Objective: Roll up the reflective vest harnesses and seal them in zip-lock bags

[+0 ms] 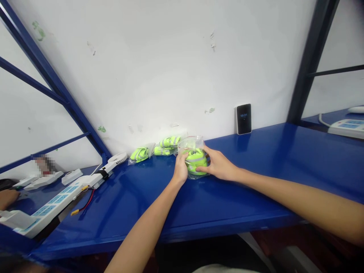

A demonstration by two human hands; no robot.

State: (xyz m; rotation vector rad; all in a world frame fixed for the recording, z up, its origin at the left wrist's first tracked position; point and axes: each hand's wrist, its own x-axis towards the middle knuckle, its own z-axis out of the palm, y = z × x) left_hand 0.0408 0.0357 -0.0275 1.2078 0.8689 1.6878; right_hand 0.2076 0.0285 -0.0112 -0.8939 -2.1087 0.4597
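Left hand (181,169) and right hand (218,163) on opposite sides of a clear plastic bag (191,145), the grip pressed closed around it from both sides. Left fingers (182,158) upright against the bag's left side; right fingers (203,167) spread across its right side. Inside the bag and between the two hands, a folded neon yellow reflective vest (196,161) with grey bands. Top of the bag standing open above the grip, its underside hidden, apparently down on the blue desk (148,212).

Just left of the grip and nearly touching it, a bagged neon yellow bundle (167,146), with a second one (140,154) a little farther left, both near the white wall (159,76). Right of the grip, against that wall, a black phone (243,119) propped upright, its screen lit with small blue digits.

Well left of the grip, a white fan (117,158) and a white power strip (54,201) with blue panels, a red-and-black wire (87,203) beside it. At the far left edge, another person's hand (7,198). Far right of the grip, past a dark steel upright (311,60), a second power strip (347,128).
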